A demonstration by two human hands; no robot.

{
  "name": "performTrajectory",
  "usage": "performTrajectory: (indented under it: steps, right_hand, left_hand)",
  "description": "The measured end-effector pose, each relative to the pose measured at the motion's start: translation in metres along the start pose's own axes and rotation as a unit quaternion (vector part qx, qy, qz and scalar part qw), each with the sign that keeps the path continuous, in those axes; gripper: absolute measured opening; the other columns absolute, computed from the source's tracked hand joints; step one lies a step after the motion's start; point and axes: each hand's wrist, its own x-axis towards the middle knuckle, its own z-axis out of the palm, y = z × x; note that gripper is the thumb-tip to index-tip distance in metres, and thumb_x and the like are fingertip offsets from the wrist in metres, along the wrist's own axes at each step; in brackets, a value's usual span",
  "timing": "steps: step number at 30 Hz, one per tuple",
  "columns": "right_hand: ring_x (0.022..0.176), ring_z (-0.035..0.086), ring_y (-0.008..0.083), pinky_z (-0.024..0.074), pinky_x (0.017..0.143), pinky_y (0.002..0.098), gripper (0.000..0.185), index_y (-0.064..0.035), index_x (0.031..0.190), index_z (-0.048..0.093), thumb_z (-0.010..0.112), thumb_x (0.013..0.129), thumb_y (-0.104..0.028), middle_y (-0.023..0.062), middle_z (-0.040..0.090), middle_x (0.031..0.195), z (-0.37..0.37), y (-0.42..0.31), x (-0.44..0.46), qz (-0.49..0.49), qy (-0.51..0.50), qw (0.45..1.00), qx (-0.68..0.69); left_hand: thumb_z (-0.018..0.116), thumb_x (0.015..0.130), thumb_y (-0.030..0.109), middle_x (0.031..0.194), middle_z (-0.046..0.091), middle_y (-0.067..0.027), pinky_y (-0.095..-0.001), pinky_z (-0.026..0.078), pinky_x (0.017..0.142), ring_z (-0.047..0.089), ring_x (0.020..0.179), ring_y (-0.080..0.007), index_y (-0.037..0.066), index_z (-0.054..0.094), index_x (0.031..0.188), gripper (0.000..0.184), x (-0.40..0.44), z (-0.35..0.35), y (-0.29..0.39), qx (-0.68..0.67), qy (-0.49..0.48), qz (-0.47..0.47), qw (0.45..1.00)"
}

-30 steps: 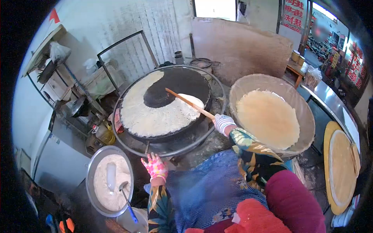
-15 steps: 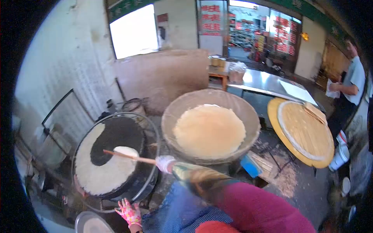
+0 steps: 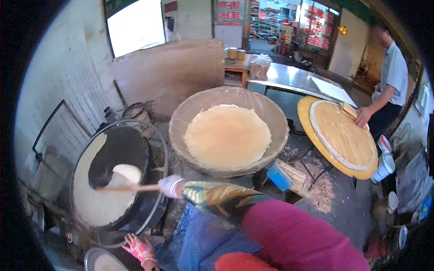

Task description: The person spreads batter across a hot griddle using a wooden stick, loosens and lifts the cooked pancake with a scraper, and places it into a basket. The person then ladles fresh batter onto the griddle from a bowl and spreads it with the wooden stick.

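Observation:
My right hand [image 3: 170,186], in a striped white glove, is closed round a long wooden stick [image 3: 131,188]. The stick's far end lies over pale batter [image 3: 101,205] on a round black griddle [image 3: 122,147]. A thick white lump of dough or batter [image 3: 128,173] sits near the griddle's right side, just beyond the stick. The batter makes a curved band along the left and near parts. My left hand [image 3: 139,248], in a pink flowered glove, has its fingers spread by the near edge of the metal hoop [image 3: 164,153] around the griddle; contact is unclear.
A big basket [image 3: 181,106] holds thin round sheets [image 3: 228,135]. A basin [image 3: 92,254] stands near my left hand. On the right, another person [image 3: 392,74] touches folded pieces on a yellow round board [image 3: 307,119]. Wood shavings [image 3: 323,194] and a blue box [image 3: 279,176] lie between.
The stick's tip has swung nearer to me across the batter, leaving the white lump beyond it. My view has shifted right and down. The other person has reached to the folded pieces.

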Motion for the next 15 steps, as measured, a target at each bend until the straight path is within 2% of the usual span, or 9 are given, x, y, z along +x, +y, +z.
performTrajectory:
  steps: [1,2,3,6,7,8,9,12,15]
  right_hand:
    - [0.073,0.066,0.0316,0.0529,0.065,0.0409,0.023,-0.0058,0.088,0.068,0.055,0.081,-0.023,0.0163,0.066,0.077,-0.002,0.01,0.006,0.012,-0.005,0.998,-0.054]
    - [0.074,0.067,0.0275,0.054,0.064,0.0398,0.02,-0.0058,0.085,0.069,0.058,0.077,-0.02,0.015,0.067,0.078,-0.005,0.02,0.011,0.058,0.062,0.996,0.015]
    - [0.076,0.067,0.0276,0.0542,0.063,0.0389,0.02,-0.0063,0.086,0.069,0.057,0.078,-0.02,0.0147,0.067,0.079,0.001,0.027,0.03,0.089,0.05,0.995,0.012]
    - [0.071,0.066,0.0303,0.0523,0.06,0.0405,0.017,-0.0063,0.08,0.067,0.054,0.079,-0.018,0.0157,0.066,0.076,0.007,0.006,0.033,0.02,0.074,0.995,0.071]
    - [0.07,0.065,0.0323,0.0514,0.061,0.0417,0.018,-0.0049,0.081,0.065,0.052,0.081,-0.018,0.0166,0.066,0.077,-0.014,-0.01,0.009,-0.025,0.022,0.995,0.097]
    - [0.073,0.065,0.0331,0.0514,0.063,0.0423,0.021,-0.0036,0.088,0.064,0.051,0.082,-0.019,0.0186,0.065,0.081,-0.005,-0.015,0.002,-0.055,0.04,0.998,0.017]
    - [0.076,0.064,0.0337,0.0513,0.066,0.0426,0.025,-0.0036,0.094,0.063,0.049,0.084,-0.022,0.0205,0.065,0.085,-0.008,-0.017,-0.001,-0.059,-0.018,0.998,-0.001]
    - [0.081,0.064,0.035,0.051,0.07,0.0433,0.029,-0.0046,0.094,0.062,0.046,0.088,-0.028,0.0196,0.065,0.087,-0.002,0.015,0.024,0.074,0.026,0.997,0.015]
    - [0.082,0.063,0.0348,0.0501,0.071,0.0439,0.032,-0.0042,0.091,0.062,0.045,0.089,-0.031,0.0206,0.064,0.087,-0.001,-0.008,0.024,0.07,0.065,0.995,0.011]
  left_hand:
    - [0.059,0.078,0.036,0.132,0.045,-0.0141,-0.0545,0.01,0.108,0.031,0.13,-0.0289,0.0,0.049,0.122,0.058,0.001,-0.004,-0.002,-0.004,-0.007,-0.017,1.0]
    - [0.06,0.077,0.035,0.131,0.046,-0.0139,-0.0546,0.01,0.108,0.032,0.13,-0.0287,0.001,0.051,0.121,0.056,0.001,-0.001,-0.007,-0.004,0.0,-0.018,1.0]
    - [0.06,0.075,0.035,0.131,0.046,-0.0132,-0.0549,0.011,0.108,0.033,0.129,-0.0286,0.003,0.052,0.12,0.055,0.001,0.001,-0.011,-0.005,-0.003,-0.018,1.0]
    - [0.059,0.074,0.033,0.13,0.048,-0.0118,-0.0556,0.012,0.107,0.036,0.127,-0.0296,0.005,0.054,0.118,0.052,0.002,-0.008,-0.02,0.006,-0.001,-0.013,1.0]
    - [0.058,0.075,0.033,0.131,0.048,-0.0118,-0.0555,0.012,0.107,0.035,0.128,-0.0299,0.004,0.054,0.118,0.052,0.006,-0.011,-0.022,0.0,-0.028,-0.035,0.999]
    - [0.056,0.077,0.033,0.132,0.047,-0.013,-0.0555,0.01,0.107,0.033,0.13,-0.0298,0.003,0.053,0.12,0.053,0.006,-0.015,-0.025,0.009,-0.025,-0.048,0.999]
    - [0.055,0.078,0.034,0.133,0.045,-0.0144,-0.0555,0.008,0.108,0.031,0.131,-0.0297,0.002,0.05,0.123,0.055,0.006,-0.004,-0.034,0.0,0.003,-0.05,0.999]
    - [0.054,0.079,0.035,0.135,0.042,-0.0154,-0.0563,0.008,0.108,0.03,0.132,-0.029,0.001,0.046,0.127,0.059,0.006,0.002,-0.047,0.01,-0.023,-0.075,0.997]
    - [0.057,0.076,0.04,0.133,0.043,-0.0145,-0.0584,0.014,0.105,0.032,0.129,-0.0308,0.002,0.051,0.121,0.059,0.006,-0.013,-0.043,0.016,-0.042,-0.068,0.997]
